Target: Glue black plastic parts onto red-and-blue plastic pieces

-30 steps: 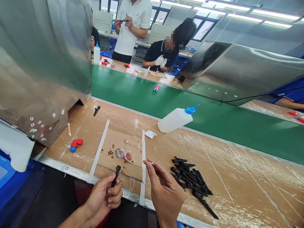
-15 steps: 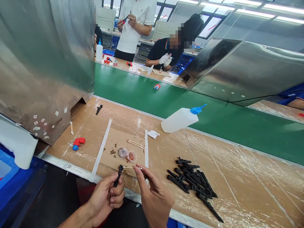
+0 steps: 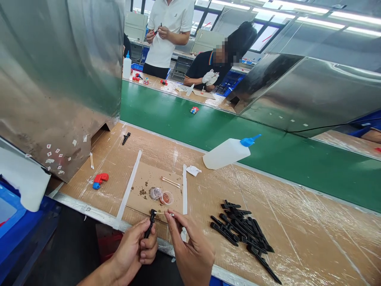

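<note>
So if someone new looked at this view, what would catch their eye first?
Probably the large white bottle with a blue nozzle, tilted at the near edge of the green surface. Next, the heap of black plastic parts on the cardboard-covered bench, right of the hands. Then the left hand gripping a black part while the right hand holds a cotton swab to its top.

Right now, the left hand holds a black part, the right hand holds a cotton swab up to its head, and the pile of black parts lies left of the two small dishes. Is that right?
Not quite: the pile of black parts lies right of the two small dishes, as the head view shows. The left hand does hold a black part, and the right hand holds a cotton swab up to its head.
</note>
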Tool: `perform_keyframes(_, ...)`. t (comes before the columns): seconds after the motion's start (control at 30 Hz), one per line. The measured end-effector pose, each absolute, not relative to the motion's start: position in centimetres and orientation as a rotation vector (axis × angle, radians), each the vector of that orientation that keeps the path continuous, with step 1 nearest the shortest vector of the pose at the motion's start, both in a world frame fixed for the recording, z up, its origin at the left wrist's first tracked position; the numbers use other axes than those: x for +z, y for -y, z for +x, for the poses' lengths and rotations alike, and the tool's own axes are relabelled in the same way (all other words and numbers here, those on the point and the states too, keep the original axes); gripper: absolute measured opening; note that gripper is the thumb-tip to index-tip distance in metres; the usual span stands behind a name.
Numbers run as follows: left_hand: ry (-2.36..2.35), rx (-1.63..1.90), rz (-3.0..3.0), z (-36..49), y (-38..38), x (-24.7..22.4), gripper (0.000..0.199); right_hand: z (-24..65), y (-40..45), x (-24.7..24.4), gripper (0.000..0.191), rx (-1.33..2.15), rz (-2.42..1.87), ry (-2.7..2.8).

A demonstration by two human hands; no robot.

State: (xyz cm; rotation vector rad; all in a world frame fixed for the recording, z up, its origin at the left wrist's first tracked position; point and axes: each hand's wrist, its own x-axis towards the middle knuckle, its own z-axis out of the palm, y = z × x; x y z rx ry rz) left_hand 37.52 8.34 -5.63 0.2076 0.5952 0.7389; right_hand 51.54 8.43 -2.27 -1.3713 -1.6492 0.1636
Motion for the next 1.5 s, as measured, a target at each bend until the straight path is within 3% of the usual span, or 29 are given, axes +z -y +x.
perform_keyframes(0.23,-0.634,0.739,0.259,37.5,-8.3,-5.2,0.034,51.4,-8.2,-2.7,0.019,0.052,-1.289,1.734)
perform_keyframes(0.7,-0.635,0.731,0.361,37.4,-8.3,-5.5,0.037,52.0,-8.4,-2.0,0.037,0.197,-1.15,1.924)
perform_keyframes(1.2,-0.601,0.739,0.377,37.4,-8.3,-6.0,0.039,51.0,-8.5,-1.5,0.016,0.085,-1.288,1.718)
perform_keyframes(1.5,-0.573,0.676,0.418,36.9,-8.7,-5.7,0.039,51.0,-8.3,-1.7,0.029,0.179,-1.229,1.686)
